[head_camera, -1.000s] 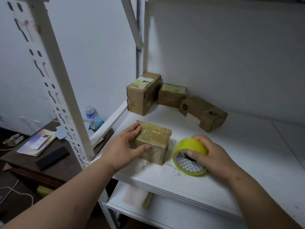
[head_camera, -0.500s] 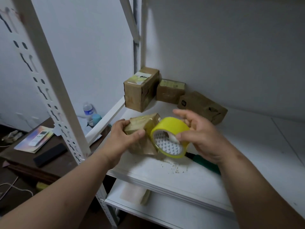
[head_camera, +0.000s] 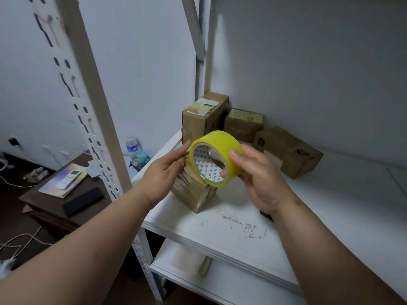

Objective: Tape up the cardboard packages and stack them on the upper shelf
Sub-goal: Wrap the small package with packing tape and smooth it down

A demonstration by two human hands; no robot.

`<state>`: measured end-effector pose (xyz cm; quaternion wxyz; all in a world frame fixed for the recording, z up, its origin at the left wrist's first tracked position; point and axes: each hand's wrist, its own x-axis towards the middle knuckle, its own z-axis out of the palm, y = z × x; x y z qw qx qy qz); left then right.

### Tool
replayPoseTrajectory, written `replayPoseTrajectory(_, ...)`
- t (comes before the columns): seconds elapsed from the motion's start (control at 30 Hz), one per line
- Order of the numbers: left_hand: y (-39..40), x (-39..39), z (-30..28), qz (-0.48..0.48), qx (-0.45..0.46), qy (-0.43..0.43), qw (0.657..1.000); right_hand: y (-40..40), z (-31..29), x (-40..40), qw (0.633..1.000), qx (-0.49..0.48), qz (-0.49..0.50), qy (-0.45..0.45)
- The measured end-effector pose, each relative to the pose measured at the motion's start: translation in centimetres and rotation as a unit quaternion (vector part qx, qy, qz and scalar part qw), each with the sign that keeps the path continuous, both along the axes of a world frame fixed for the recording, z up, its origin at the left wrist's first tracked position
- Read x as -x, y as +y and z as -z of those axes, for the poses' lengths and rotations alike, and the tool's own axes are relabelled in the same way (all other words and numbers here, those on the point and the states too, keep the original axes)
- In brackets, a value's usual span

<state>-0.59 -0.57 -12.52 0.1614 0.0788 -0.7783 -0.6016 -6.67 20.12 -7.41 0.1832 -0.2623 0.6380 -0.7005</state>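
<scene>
Up close, the yellow roll of packing tape (head_camera: 217, 158) is gripped by the right hand (head_camera: 256, 175), while its edge is touched by the straight-fingered left hand (head_camera: 164, 172), directly above the tape-wrapped brown cardboard package (head_camera: 195, 192) on the white shelf (head_camera: 330, 208).

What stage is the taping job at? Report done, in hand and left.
Done, seemingly: three brown cardboard packages sit at the back of the white shelf board, the two left ones showing tape. In hand: the right hand holds the yellow tape roll over the glossy taped package; the left hand reaches for the roll's edge. Left: finishing this package, then stacking.
</scene>
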Motion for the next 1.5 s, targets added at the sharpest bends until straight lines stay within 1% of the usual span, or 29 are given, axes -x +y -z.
replayPoseTrajectory(0.07, -0.5, -0.3, 0.0, 0.008, 0.005, -0.018, 1.0, 0.5, -0.4, 0.3, 0.999, 0.03, -0.019, -0.014)
replayPoseTrajectory(0.13, -0.9, -0.7, 0.4, -0.002, -0.02, -0.022, 1.0, 1.4, -0.3, 0.7, 0.999, 0.03, -0.023, -0.012)
replayPoseTrajectory(0.23, -0.9, -1.1, 0.8, 0.002, -0.073, -0.038, 0.997, 2.9, 0.3, 1.1, 0.999, -0.01, -0.036, -0.006)
replayPoseTrajectory(0.37, -0.5, -1.1, 0.3, -0.01, -0.087, -0.048, 0.995, 4.5, 1.1, 1.8, 0.993, -0.112, -0.034, 0.032)
replayPoseTrajectory(0.5, -0.6, -1.1, 0.1, -0.014, -0.1, -0.064, 0.993, 4.0, 2.4, 1.2, 0.986, -0.165, -0.027, 0.022)
replayPoseTrajectory(0.57, -0.5, -1.1, 0.2, -0.01, -0.073, -0.074, 0.995, 3.2, 3.3, 0.3, 0.983, -0.177, -0.045, 0.022)
replayPoseTrajectory(0.63, -0.4, -1.0, 0.5, 0.004, -0.003, -0.07, 0.998, 2.8, 3.9, -0.4, 0.984, -0.172, -0.035, 0.015)
replayPoseTrajectory(0.67, -0.3, -0.9, 0.8, 0.013, 0.016, -0.063, 0.998, 2.9, 4.2, -0.7, 0.986, -0.166, -0.027, 0.011)
replayPoseTrajectory(0.8, 0.2, -0.7, 1.0, 0.035, 0.033, -0.045, 0.998, 3.5, 5.3, -1.9, 0.991, -0.131, 0.025, -0.011)
replayPoseTrajectory(0.87, 0.6, -0.5, 0.7, 0.021, 0.043, -0.04, 0.998, 3.3, 5.0, -2.4, 0.991, -0.12, 0.051, 0.009)
replayPoseTrajectory(0.9, 0.8, -0.5, 0.5, 0.007, 0.025, -0.042, 0.999, 3.1, 4.5, -2.4, 0.992, -0.115, 0.05, 0.026)
replayPoseTrajectory(0.97, 1.1, -0.6, 0.3, -0.012, -0.072, -0.065, 0.995, 3.2, 3.1, -1.7, 0.997, -0.072, 0.03, 0.027)
replayPoseTrajectory(1.0, 1.3, -0.7, 0.5, -0.012, -0.13, -0.088, 0.987, 3.4, 2.2, -1.2, 0.999, -0.034, 0.011, 0.008)
replayPoseTrajectory(1.03, 1.6, -0.8, 0.8, -0.005, -0.17, -0.12, 0.978, 3.7, 1.4, -0.6, 1.0, -0.001, -0.01, -0.013)
replayPoseTrajectory(1.07, 1.8, -0.9, 1.2, 0.007, -0.183, -0.146, 0.972, 3.9, 0.8, -0.2, 0.999, 0.018, -0.025, -0.031)
replayPoseTrajectory(1.1, 2.0, -1.0, 1.6, 0.013, -0.174, -0.158, 0.972, 3.8, 0.5, 0.1, 0.998, 0.022, -0.028, -0.042)
replayPoseTrajectory(1.13, 2.0, -1.0, 2.2, 0.002, -0.139, -0.156, 0.978, 3.5, 0.7, 0.3, 0.998, 0.022, -0.023, -0.052)
replayPoseTrajectory(1.2, 1.5, -1.0, 2.6, -0.026, -0.039, -0.092, 0.995, 2.2, 1.6, 0.2, 0.998, 0.005, 0.001, -0.065)
replayPoseTrajectory(1.23, 1.1, -1.0, 2.5, -0.02, -0.01, -0.049, 0.999, 1.4, 1.9, 0.0, 0.998, -0.003, 0.011, -0.067)
replayPoseTrajectory(1.3, 0.6, -1.2, 2.5, 0.02, 0.004, -0.011, 1.0, -0.2, 2.4, -0.3, 0.998, -0.02, 0.027, -0.062)
replayPoseTrajectory(1.43, 0.4, -1.8, 3.4, 0.046, 0.012, -0.033, 0.998, -2.2, 2.2, -0.3, 0.994, -0.098, 0.041, -0.009)
replayPoseTrajectory(1.5, 0.3, -1.9, 3.7, 0.056, -0.011, -0.045, 0.997, -3.1, 1.7, -0.5, 0.99, -0.129, 0.048, 0.019)
